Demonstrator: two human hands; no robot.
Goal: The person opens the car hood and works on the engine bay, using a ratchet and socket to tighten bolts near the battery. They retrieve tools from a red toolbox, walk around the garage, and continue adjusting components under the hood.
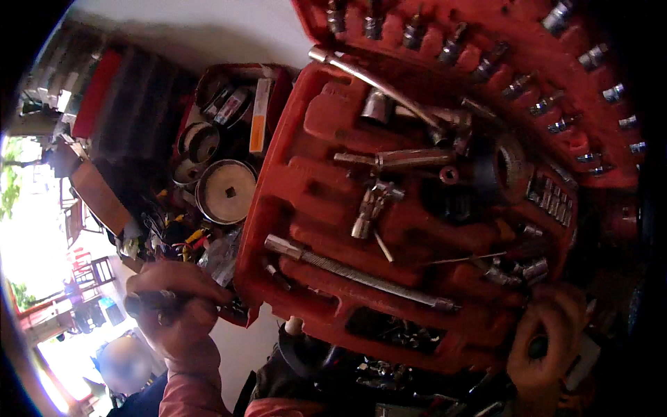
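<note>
A red moulded tool case (292, 167) lies open before me. My left hand (177, 306) is closed at its lower left corner, around a dark cylindrical piece (149, 303) whose kind I cannot make out. At the lower right edge my right hand (549, 333) has its fingers curled; a dark rounded end (538, 346) shows inside the curl. Between the hands lies a flexible metal extension bar (361, 276). Farther up sit a long chrome bar (375, 82), a metal T-shaped tool (403, 160), a universal joint (372, 208) and a dark ring (511, 167).
Rows of sockets and bits (517, 85) fill the case's lid. To the left stands a red box (201, 90) with round metal cups (228, 191), beside stacked dark cases (139, 104). Loose cables (184, 233) lie below them. More metal tools (385, 374) lie along the near edge.
</note>
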